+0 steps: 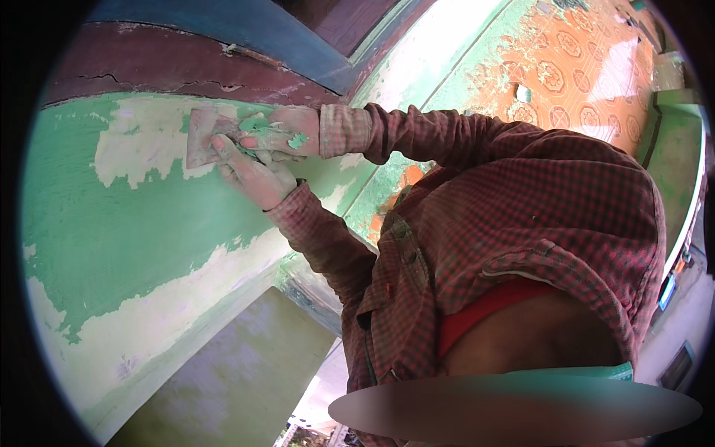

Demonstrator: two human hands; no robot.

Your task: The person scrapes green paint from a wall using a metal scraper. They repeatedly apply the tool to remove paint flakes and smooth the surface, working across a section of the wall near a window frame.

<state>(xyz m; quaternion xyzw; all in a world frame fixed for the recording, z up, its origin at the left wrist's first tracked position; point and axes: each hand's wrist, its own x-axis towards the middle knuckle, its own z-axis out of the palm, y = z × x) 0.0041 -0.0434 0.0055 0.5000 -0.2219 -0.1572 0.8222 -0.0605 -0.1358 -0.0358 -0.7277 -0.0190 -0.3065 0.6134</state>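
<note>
My right hand (287, 131) grips the handle end of a flat, wide-bladed scraper (200, 137). Green paint flakes cling to its dusty fingers and to the tool. My left hand (254, 179) is also on the scraper, its thumb pressed on the blade near the handle and its other fingers partly hidden. The blade lies over a pale bared patch (137, 142) of the green painted wall (151, 223). Another long pale strip (184, 296) with a ragged edge runs below it in the picture.
A cracked maroon band (167, 70) and a blue frame (234, 33) border the wall. Paint scrapings lie along the ledge and on the orange patterned floor tiles (550, 75). A grey-green surface (223, 374) adjoins the wall's pale edge at the picture's bottom.
</note>
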